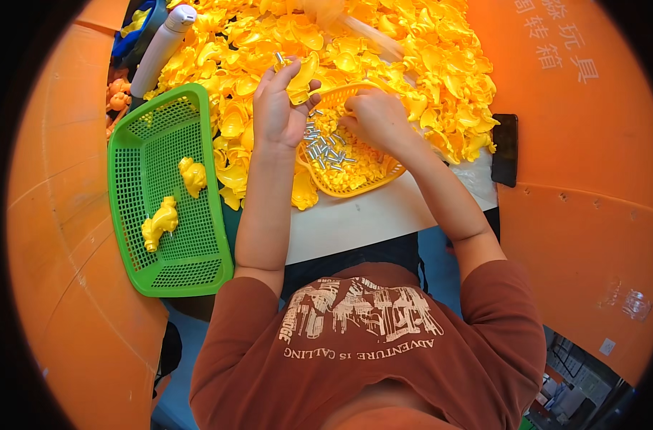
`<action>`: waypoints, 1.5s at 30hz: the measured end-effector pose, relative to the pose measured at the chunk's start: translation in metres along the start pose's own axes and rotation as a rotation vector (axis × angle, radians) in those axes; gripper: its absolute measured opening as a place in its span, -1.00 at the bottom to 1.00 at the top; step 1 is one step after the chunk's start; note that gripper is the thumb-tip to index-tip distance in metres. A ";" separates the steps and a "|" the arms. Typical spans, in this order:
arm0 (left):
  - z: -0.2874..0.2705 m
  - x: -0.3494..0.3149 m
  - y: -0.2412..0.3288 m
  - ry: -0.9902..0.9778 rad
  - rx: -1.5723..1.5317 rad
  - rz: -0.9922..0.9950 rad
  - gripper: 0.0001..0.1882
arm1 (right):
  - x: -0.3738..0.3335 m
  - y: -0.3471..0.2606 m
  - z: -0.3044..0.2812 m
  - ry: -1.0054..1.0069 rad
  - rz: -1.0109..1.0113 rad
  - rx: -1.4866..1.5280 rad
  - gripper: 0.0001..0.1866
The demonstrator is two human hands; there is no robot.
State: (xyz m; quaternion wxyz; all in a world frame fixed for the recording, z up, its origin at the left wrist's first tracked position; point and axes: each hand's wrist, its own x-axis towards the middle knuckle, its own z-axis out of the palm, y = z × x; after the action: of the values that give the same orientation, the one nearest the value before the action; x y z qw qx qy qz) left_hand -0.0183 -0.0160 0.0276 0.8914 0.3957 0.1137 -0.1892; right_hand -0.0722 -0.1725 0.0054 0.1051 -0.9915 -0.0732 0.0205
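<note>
My left hand point(278, 107) is raised over the near edge of the pile, its fingers closed around a yellow plastic shell piece point(301, 84). A short silver pin point(279, 57) sticks up by its fingertips; whether it is fixed in the piece I cannot tell. My right hand point(379, 118) reaches into a yellow basket point(348, 192), its fingers bent and pressed together among the small parts. What they pinch, if anything, is hidden. In that basket lie many loose silver metal pins point(326, 150) and small yellow plastic bits point(366, 168).
A green basket point(201, 100) on the left holds two joined yellow figures point(159, 223). A big heap of yellow shell pieces point(441, 86) covers the table's far part. A pale bottle point(163, 50) stands at the back left, a dark phone point(506, 150) lies right. Orange panels point(577, 186) flank both sides.
</note>
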 end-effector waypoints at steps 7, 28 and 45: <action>0.008 -0.007 -0.004 -0.030 0.093 0.037 -0.77 | -0.002 0.004 -0.009 -0.002 0.049 0.192 -0.85; 0.007 -0.036 -0.046 -0.071 0.090 0.198 -0.74 | -0.031 -0.027 -0.034 0.500 -0.213 0.998 -0.79; -0.016 -0.045 -0.046 -0.125 0.230 0.223 -0.77 | -0.005 -0.034 -0.037 0.587 -0.472 0.410 -0.77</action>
State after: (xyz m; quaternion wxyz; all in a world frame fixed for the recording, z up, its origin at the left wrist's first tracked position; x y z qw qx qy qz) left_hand -0.0794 -0.0212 0.0021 0.8610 0.4929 -0.0093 -0.1252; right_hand -0.0794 -0.1482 0.0488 0.3180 -0.8702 -0.2593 -0.2728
